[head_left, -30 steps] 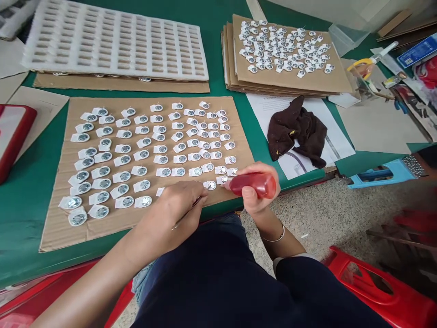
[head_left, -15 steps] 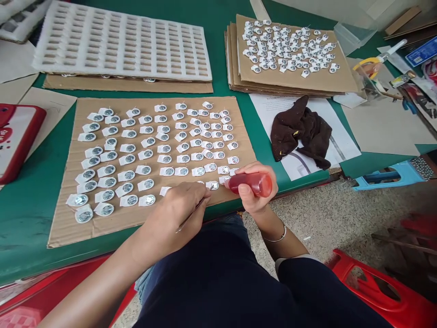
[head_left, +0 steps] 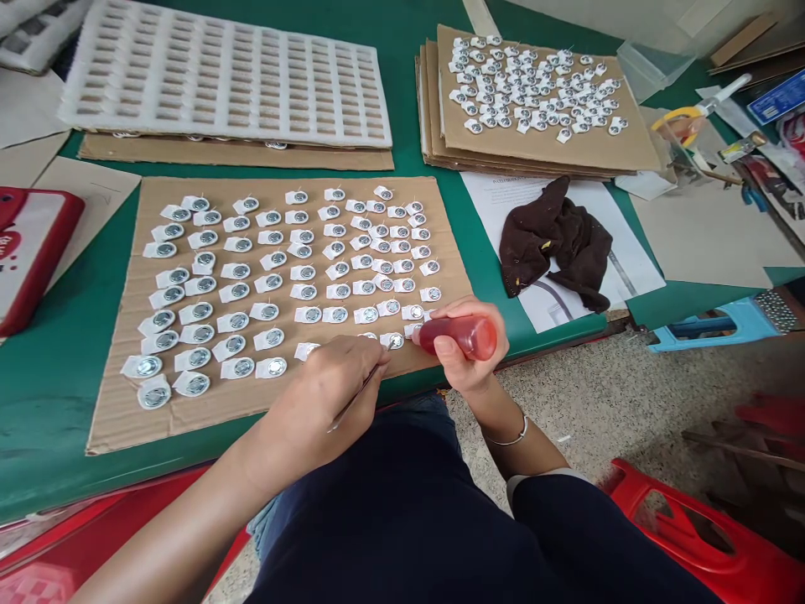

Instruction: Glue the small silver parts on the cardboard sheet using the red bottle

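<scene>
Rows of small round metallic pieces with white tabs lie on a cardboard sheet (head_left: 207,411) at the table's front. My left hand (head_left: 330,382), at the sheet's front edge, is closed on a thin metal tool (head_left: 355,396). The tool's tip is at one round piece (head_left: 396,341). Just to the right, my right hand (head_left: 471,356) is wrapped round a red bottle (head_left: 465,335), which is tilted on its side with its nozzle pointing left, over a piece near the sheet's right front corner. That piece is partly hidden by the bottle.
Behind the sheet lies a white foam tray (head_left: 226,75). A cardboard stack (head_left: 541,151) with many similar pieces is at the back right. A dark brown cloth (head_left: 553,239) rests on paper. A red-cased device (head_left: 47,252) lies at left, yellow-handled scissors (head_left: 685,117) at right.
Both hands stay almost in place. The red bottle has shifted very slightly left, and the view has moved a little.
</scene>
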A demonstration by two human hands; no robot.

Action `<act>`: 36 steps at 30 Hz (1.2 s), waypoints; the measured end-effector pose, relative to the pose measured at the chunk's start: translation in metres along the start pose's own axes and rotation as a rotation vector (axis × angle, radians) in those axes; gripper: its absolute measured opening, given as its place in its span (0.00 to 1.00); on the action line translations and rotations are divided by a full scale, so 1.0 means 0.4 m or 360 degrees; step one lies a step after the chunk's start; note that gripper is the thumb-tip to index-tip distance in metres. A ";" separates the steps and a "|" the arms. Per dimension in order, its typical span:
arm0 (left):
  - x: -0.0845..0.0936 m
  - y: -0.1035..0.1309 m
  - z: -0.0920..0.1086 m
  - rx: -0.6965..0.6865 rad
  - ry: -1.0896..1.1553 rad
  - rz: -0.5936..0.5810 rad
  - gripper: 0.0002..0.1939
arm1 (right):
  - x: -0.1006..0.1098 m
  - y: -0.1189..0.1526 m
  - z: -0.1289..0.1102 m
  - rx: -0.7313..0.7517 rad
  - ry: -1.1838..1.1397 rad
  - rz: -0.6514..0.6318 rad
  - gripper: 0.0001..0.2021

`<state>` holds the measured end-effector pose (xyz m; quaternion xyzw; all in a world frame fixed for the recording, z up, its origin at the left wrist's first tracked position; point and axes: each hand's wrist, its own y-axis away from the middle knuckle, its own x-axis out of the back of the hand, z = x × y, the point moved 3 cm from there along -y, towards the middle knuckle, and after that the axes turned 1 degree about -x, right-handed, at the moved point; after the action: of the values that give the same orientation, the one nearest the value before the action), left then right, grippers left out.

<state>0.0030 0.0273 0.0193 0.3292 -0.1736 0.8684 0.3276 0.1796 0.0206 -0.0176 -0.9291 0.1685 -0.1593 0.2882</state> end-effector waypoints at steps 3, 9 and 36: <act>0.001 -0.001 0.001 -0.0005 0.0005 0.0000 0.07 | 0.001 -0.001 -0.002 0.0029 -0.0020 0.0007 0.14; 0.002 -0.001 0.001 -0.0015 0.0010 -0.0002 0.06 | 0.003 0.000 -0.004 0.0068 -0.0017 0.0022 0.13; -0.006 0.002 -0.005 -0.0043 -0.0026 0.0058 0.07 | 0.001 0.000 -0.003 0.0033 0.0015 0.0023 0.12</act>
<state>0.0028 0.0266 0.0161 0.3287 -0.1941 0.8690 0.3147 0.1795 0.0199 -0.0168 -0.9241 0.1747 -0.1633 0.2982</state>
